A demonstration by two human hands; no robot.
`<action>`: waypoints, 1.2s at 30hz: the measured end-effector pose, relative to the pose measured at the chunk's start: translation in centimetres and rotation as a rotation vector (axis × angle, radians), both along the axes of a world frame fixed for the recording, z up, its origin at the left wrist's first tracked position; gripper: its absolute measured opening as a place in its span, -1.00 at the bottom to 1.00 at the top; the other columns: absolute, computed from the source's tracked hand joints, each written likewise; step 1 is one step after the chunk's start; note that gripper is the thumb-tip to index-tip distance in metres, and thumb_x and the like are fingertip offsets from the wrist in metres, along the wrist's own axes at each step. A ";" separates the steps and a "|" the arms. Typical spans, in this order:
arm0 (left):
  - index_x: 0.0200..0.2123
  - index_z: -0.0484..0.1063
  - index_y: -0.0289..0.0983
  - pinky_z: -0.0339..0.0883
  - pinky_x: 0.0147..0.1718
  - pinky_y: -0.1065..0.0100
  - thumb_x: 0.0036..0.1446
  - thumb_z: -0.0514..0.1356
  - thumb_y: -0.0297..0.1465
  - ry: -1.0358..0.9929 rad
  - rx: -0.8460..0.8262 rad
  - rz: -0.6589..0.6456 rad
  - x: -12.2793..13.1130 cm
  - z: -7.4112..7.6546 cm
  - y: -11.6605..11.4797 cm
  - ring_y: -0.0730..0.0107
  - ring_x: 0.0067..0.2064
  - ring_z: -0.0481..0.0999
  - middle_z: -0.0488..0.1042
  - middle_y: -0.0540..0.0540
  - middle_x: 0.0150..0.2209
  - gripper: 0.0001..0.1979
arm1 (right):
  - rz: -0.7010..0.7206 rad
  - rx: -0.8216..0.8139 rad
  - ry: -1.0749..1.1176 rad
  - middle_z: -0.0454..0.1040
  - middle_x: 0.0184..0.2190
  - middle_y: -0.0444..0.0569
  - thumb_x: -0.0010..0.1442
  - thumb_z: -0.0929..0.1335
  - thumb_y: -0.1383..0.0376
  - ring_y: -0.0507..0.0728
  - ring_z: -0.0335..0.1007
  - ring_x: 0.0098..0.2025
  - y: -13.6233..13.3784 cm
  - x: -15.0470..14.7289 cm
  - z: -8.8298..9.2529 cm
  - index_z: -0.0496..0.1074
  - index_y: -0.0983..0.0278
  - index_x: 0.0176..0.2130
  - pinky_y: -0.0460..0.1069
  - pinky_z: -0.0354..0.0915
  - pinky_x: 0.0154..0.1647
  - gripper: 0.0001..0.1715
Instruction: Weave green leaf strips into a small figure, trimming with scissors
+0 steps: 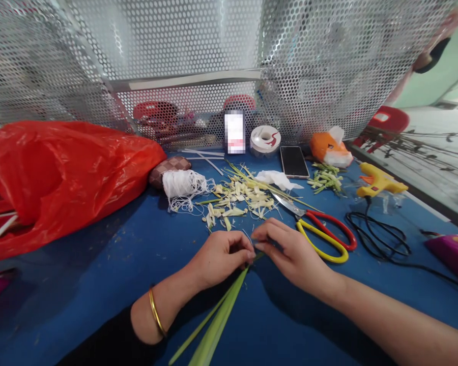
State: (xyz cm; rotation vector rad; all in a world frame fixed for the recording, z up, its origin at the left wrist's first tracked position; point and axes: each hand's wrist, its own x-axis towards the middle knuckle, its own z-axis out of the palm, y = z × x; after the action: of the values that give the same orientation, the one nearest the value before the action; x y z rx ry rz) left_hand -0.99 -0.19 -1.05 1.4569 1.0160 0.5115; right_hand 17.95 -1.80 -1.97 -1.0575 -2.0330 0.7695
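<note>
Long green leaf strips run from the near edge of the view up to my fingers. My left hand, with a gold bangle at the wrist, pinches their narrow far end between thumb and fingertips. Close beside it, my right hand has thumb and forefinger drawn together at the same tip; a thin pale thread seems to rise there, but what it grips is too small to make out. Scissors with red and yellow handles lie just right of my right hand. Pale leaf trimmings are scattered beyond both hands.
A white string spool and a red plastic bag lie left. Farther back are a ribbon roll, a phone and an orange tissue pack. A yellow glue gun with black cord rests right. Perforated metal closes the back.
</note>
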 end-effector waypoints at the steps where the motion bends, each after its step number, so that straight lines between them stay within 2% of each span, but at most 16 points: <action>1: -0.48 0.41 -0.30 0.26 -0.45 0.43 0.00 0.19 -0.48 -0.016 -0.007 -0.004 0.0 0.0 0.0 0.50 -0.50 0.39 0.43 0.05 -0.54 -0.96 | 0.002 -0.046 0.018 0.38 -0.27 -0.05 0.23 0.27 0.46 0.07 0.35 -0.23 0.1 0.0 0.0 0.40 0.25 -0.16 -0.02 0.30 -0.20 -0.80; 3: -0.46 0.40 -0.30 0.25 -0.48 0.45 0.02 0.18 -0.47 -0.022 -0.016 -0.008 0.0 0.0 0.1 0.51 -0.50 0.40 0.44 0.04 -0.52 -0.96 | 0.035 -0.109 0.013 0.38 -0.17 -0.02 0.17 0.32 0.48 0.09 0.36 -0.11 0.4 0.1 0.0 0.42 0.23 -0.12 0.01 0.29 -0.06 -0.72; 5: -0.44 0.38 -0.30 0.23 -0.51 0.47 0.04 0.17 -0.46 -0.016 -0.024 -0.009 0.0 0.1 0.2 0.52 -0.51 0.40 0.46 0.03 -0.51 -0.96 | 0.081 -0.135 -0.018 0.39 -0.12 -0.02 0.14 0.34 0.49 0.12 0.34 -0.04 0.5 0.1 0.0 0.47 0.23 -0.21 0.04 0.26 0.02 -0.76; 10: -0.41 0.36 -0.29 0.21 -0.53 0.48 0.07 0.18 -0.41 -0.011 -0.056 -0.008 -0.1 0.0 0.3 0.53 -0.51 0.40 0.48 0.01 -0.49 -0.94 | 0.057 -0.091 -0.039 0.44 -0.27 -0.04 0.17 0.33 0.47 0.11 0.38 -0.12 0.5 -0.1 -0.1 0.42 0.26 -0.42 0.03 0.28 -0.09 -0.83; 15: -0.39 0.33 -0.28 0.19 -0.58 0.49 0.06 0.21 -0.36 -0.025 -0.100 0.068 -0.1 -0.3 0.4 0.53 -0.54 0.40 0.48 0.01 -0.50 -0.87 | 0.020 0.106 -0.122 0.45 -0.30 -0.03 0.24 0.30 0.41 0.12 0.37 -0.18 0.4 0.1 0.3 0.35 0.26 -0.37 0.04 0.24 -0.14 -0.87; 17: -0.39 0.32 -0.28 0.18 -0.59 0.49 0.05 0.21 -0.36 -0.037 -0.121 0.107 -0.1 -0.2 0.5 0.54 -0.54 0.40 0.48 0.01 -0.50 -0.86 | 0.035 0.213 -0.201 0.46 -0.37 -0.05 0.27 0.28 0.39 0.10 0.36 -0.28 0.2 0.1 0.6 0.33 0.27 -0.36 0.05 0.20 -0.14 -0.87; 21: -0.41 0.33 -0.29 0.19 -0.58 0.49 0.00 0.25 -0.37 -0.046 -0.159 0.161 0.0 0.5 0.5 0.55 -0.55 0.39 0.47 0.03 -0.51 -0.85 | 0.045 0.385 -0.355 0.42 -0.53 -0.11 0.34 0.22 0.35 0.04 0.26 -0.49 -0.3 0.0 1.2 0.35 0.29 -0.36 0.04 0.14 -0.23 -0.77; 25: -0.44 0.36 -0.31 0.17 -0.60 0.49 -0.03 0.28 -0.37 -0.046 -0.193 0.159 -0.1 1.0 0.5 0.57 -0.57 0.37 0.45 0.05 -0.56 -0.84 | 0.033 0.505 -0.449 0.41 -0.57 -0.10 0.35 0.21 0.33 0.06 0.27 -0.51 -0.5 -0.1 1.4 0.41 0.30 -0.36 0.03 0.06 -0.31 -0.71; 28: -0.45 0.36 -0.32 0.16 -0.61 0.49 -0.03 0.28 -0.37 -0.043 -0.217 0.159 -0.1 1.1 0.4 0.58 -0.58 0.37 0.48 0.01 -0.53 -0.84 | 0.036 0.514 -0.453 0.43 -0.57 -0.10 0.35 0.22 0.32 0.06 0.28 -0.50 -0.5 -0.1 1.4 0.43 0.30 -0.35 0.04 0.05 -0.31 -0.71; 32: -0.46 0.36 -0.32 0.15 -0.61 0.50 -0.04 0.28 -0.37 -0.043 -0.205 0.173 -0.1 1.2 0.4 0.58 -0.59 0.36 0.45 0.05 -0.58 -0.83 | 0.072 0.481 -0.384 0.46 -0.54 -0.10 0.34 0.23 0.35 0.05 0.30 -0.50 -0.7 -0.2 1.2 0.42 0.31 -0.34 0.02 0.05 -0.33 -0.75; 36: -0.46 0.36 -0.32 0.15 -0.63 0.51 -0.07 0.30 -0.37 -0.060 -0.204 0.194 -0.1 1.2 0.5 0.57 -0.59 0.36 0.43 0.06 -0.60 -0.82 | 0.134 0.385 -0.300 0.48 -0.49 -0.10 0.32 0.26 0.33 0.03 0.35 -0.48 -1.0 -0.2 1.0 0.40 0.29 -0.33 -0.01 0.08 -0.39 -0.81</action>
State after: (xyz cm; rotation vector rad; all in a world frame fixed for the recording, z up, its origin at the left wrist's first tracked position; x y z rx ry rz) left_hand -1.13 0.27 0.12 1.1627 1.1337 0.5698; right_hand 17.80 -2.85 -0.96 -0.8580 -2.4018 0.2704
